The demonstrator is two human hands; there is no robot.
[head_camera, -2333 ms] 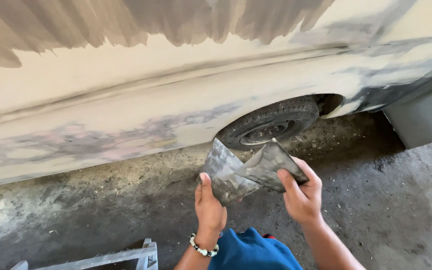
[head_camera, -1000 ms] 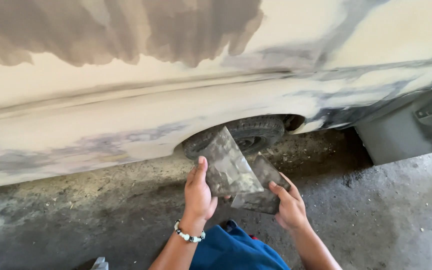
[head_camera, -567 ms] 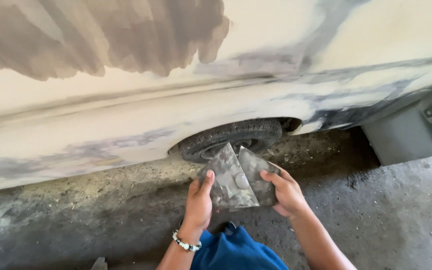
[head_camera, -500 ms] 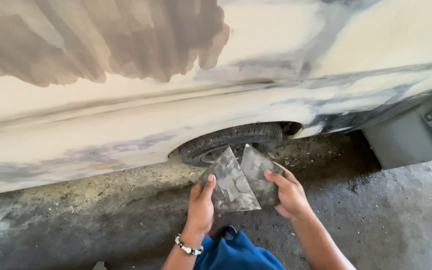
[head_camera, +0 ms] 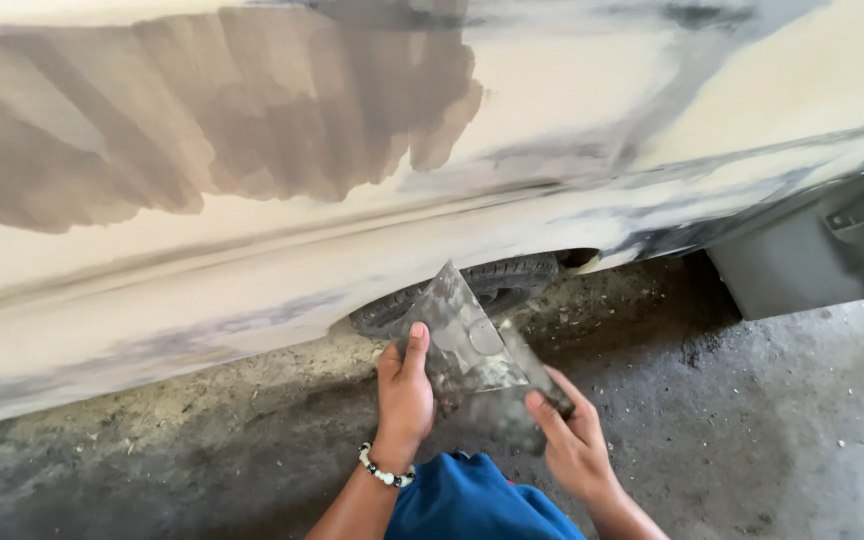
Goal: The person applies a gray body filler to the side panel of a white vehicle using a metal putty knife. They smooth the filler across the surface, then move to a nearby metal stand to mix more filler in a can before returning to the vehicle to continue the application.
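Note:
Both my hands hold a worn grey sheet of sandpaper [head_camera: 467,340], folded over so one corner points up. My left hand [head_camera: 404,390], with a bead bracelet at the wrist, grips its left edge with the thumb on top. My right hand [head_camera: 572,440] pinches its lower right corner. The sheet hangs in front of a car's body panel [head_camera: 352,230], cream with grey-brown sanded filler patches, and just in front of the tyre [head_camera: 497,285] under the sill.
Rough, dusty concrete floor [head_camera: 752,420] runs under the car. A grey panel or box [head_camera: 812,255] stands at the right beneath the bodywork. My blue-clothed knee [head_camera: 467,500] is at the bottom middle.
The view has swung left and closer along the car body. My hands have folded the sandpaper tighter and brought it nearer together, with its corner now pointing up.

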